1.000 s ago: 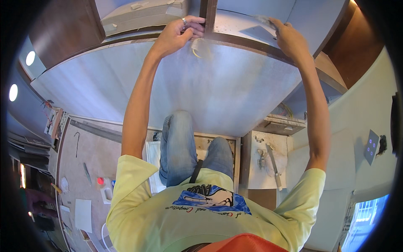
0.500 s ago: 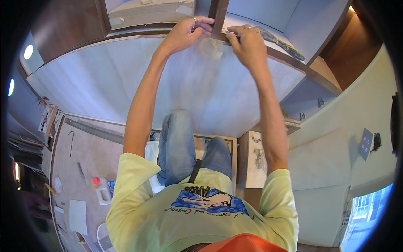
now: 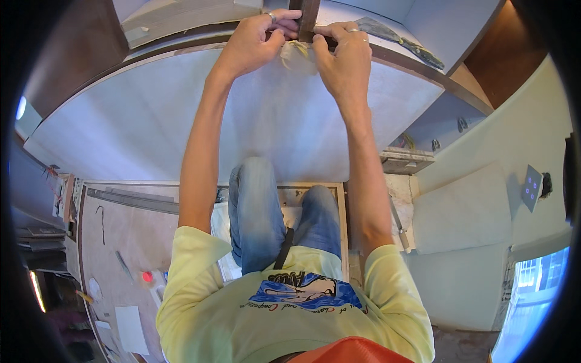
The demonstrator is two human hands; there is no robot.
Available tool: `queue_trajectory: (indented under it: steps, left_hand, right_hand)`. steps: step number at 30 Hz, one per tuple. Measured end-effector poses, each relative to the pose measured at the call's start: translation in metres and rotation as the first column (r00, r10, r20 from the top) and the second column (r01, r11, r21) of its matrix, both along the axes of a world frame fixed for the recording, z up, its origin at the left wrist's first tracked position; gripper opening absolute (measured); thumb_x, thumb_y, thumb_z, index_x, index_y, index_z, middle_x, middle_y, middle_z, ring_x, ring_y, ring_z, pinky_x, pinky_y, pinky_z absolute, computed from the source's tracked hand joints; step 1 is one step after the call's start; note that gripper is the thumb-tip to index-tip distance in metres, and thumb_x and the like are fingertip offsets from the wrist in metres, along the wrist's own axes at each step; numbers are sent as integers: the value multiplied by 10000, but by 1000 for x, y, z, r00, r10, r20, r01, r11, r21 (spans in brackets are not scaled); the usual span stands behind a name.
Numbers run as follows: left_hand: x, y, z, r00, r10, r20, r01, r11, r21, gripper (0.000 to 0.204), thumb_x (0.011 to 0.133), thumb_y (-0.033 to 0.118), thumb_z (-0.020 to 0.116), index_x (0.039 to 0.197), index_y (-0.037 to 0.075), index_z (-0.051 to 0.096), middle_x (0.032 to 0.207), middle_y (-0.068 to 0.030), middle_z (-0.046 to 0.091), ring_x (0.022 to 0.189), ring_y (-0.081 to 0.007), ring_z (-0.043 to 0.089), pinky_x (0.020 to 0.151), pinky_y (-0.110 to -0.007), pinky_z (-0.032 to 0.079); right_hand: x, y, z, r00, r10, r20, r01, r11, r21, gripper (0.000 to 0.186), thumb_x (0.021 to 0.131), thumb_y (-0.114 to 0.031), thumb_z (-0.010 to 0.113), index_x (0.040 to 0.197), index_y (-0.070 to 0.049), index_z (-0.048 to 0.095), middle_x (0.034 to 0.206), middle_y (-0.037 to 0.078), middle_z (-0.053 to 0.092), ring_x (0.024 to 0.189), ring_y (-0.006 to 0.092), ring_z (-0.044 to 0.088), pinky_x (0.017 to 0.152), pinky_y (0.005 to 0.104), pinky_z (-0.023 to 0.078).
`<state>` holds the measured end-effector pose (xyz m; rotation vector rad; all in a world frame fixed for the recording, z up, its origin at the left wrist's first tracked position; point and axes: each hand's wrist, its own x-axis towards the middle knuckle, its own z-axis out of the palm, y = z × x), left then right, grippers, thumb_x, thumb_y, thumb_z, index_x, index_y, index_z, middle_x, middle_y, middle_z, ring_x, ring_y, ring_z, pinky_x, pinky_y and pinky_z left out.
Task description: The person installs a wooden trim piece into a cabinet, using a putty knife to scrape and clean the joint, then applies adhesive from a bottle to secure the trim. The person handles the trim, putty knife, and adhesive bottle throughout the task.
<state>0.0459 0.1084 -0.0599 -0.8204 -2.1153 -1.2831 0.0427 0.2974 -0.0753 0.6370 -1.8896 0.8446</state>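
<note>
Overhead, both arms stretch straight up. Left hand [image 3: 255, 41] and right hand [image 3: 344, 54] meet at the panel's [image 3: 181, 115] far edge, fingers curled and pinching a pale crumpled film [image 3: 296, 53] (what kind, I cannot tell), just beneath a dark upright post [image 3: 307, 17]. Farther right, a small blue wall switch [image 3: 531, 186].

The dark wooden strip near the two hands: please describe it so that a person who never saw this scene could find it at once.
Start at the wide pale grey panel that fills the upper picture, and follow its far dark edge to where the left hand and right hand meet. The dark wooden strip stands upright between them. Unlike the pale boards on either side, it is narrow and dark brown.
</note>
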Motion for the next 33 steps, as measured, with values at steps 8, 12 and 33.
queue_trajectory:
  steps: [8, 12, 33]
  left_hand:
    - [-14, 1, -12, 995, 32, -93, -28, 999, 41, 451, 908, -43, 513, 1331, 37, 649, 1052, -175, 738, 957, -245, 724, 811, -335, 560]
    - [-12, -2, -8, 999, 41, 34, -43, 997, 61, 491, 859, -104, 522, 1306, 42, 666, 1060, -168, 721, 931, -255, 715, 793, -320, 552]
    - [31, 28, 45, 799, 366, 478, -367, 925, -95, 208, 972, 158, 606, 1023, 27, 760, 1041, -191, 723, 929, -344, 648, 836, -414, 506]
  right_hand:
    - [12, -49, -18, 984, -60, 166, 116, 929, -350, 215, 892, -67, 679, 1089, 18, 685, 1014, 132, 631, 921, 264, 595, 835, 392, 472]
    - [22, -64, -1, 940, -72, 333, 224, 867, -445, 175, 908, -76, 691, 1056, 12, 658, 974, 113, 625, 850, 213, 578, 786, 355, 463]
    - [23, -70, 52, 673, 54, 738, 401, 812, -425, 114, 986, -120, 601, 968, -25, 541, 816, 205, 624, 794, 425, 606, 704, 502, 465]
